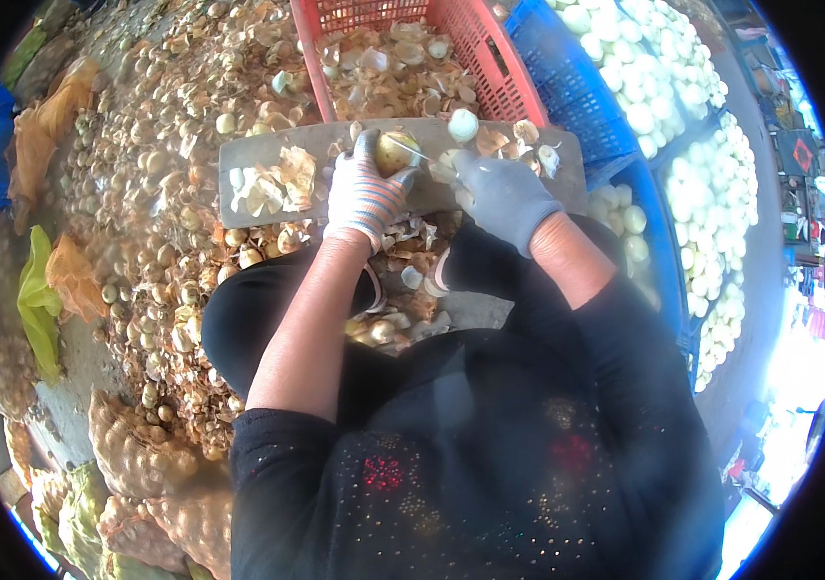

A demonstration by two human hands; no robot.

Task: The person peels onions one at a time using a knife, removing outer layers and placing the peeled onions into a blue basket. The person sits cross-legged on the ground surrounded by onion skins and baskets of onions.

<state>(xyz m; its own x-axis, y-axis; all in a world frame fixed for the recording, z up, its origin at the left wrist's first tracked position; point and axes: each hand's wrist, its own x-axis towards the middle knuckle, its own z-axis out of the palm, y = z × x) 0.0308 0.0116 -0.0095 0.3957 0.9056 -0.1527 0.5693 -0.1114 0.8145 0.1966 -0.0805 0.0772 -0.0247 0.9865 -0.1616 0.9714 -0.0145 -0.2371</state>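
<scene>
My left hand (369, 181), in a striped knit glove, grips an onion (396, 152) over a wooden board (275, 145). In a grey glove, my right hand (503, 188) holds a knife, its thin blade (410, 148) lying against the onion; the handle is hidden in my fist. A pale piece of onion (445, 167) shows beside the right fingers. Behind the hands, a white cut onion (462, 125) rests near the board's far edge. Dry onion skins (289, 181) lie at the board's left, and more scraps (525, 134) at its right.
A red plastic crate (485, 58) holding skins stands beyond the board. Blue crates (572, 80) of peeled onions (637, 65) line the right. Unpeeled onions (144, 159) cover the floor at left, near filled mesh sacks (137, 449) and a yellow-green mesh bag (37, 304).
</scene>
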